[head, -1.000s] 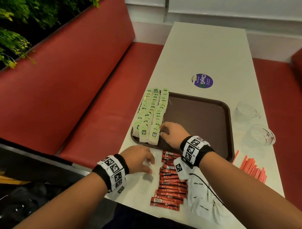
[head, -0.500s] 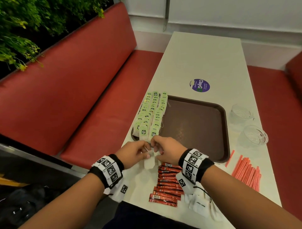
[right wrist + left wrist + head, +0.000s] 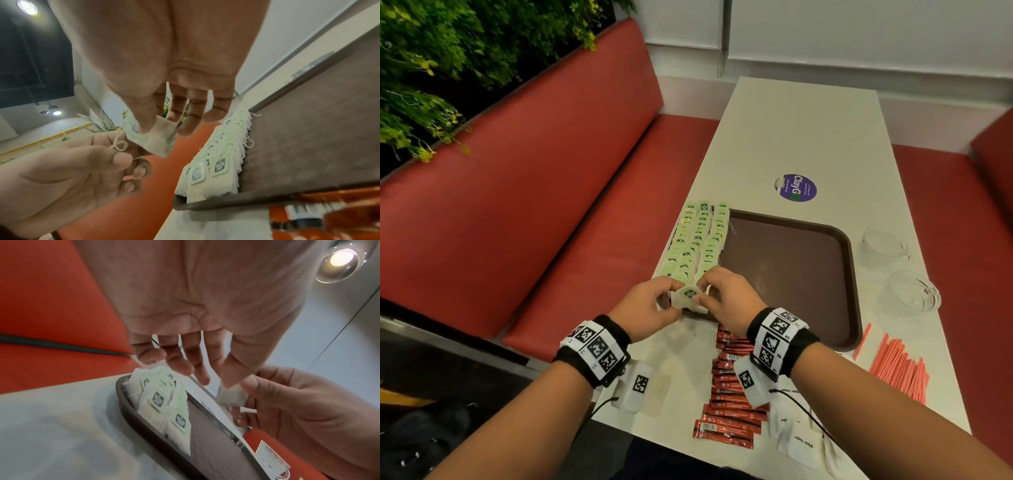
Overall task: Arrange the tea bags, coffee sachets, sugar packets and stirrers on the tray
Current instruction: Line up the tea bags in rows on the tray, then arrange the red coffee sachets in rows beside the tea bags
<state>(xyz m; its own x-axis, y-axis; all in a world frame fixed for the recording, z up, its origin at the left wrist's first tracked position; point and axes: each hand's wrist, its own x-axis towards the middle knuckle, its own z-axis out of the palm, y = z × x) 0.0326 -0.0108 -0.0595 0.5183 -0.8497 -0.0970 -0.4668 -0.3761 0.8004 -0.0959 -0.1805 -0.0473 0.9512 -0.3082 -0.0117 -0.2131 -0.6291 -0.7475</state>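
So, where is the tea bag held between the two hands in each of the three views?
Head: the held tea bag is at centre, between the left hand and right hand, at the tray's near-left corner.
Left wrist: right of centre, pinched under the fingertips.
Right wrist: centre-left, its string looping left.
Shared landmark: the rows of green-tagged tea bags on the tray.

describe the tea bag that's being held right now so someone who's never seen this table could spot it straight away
Find the brown tray on the white table; rows of green-tagged tea bags line its left side. At the tray's near-left corner, the left hand and right hand pinch one tea bag, the only one lifted off the rows.
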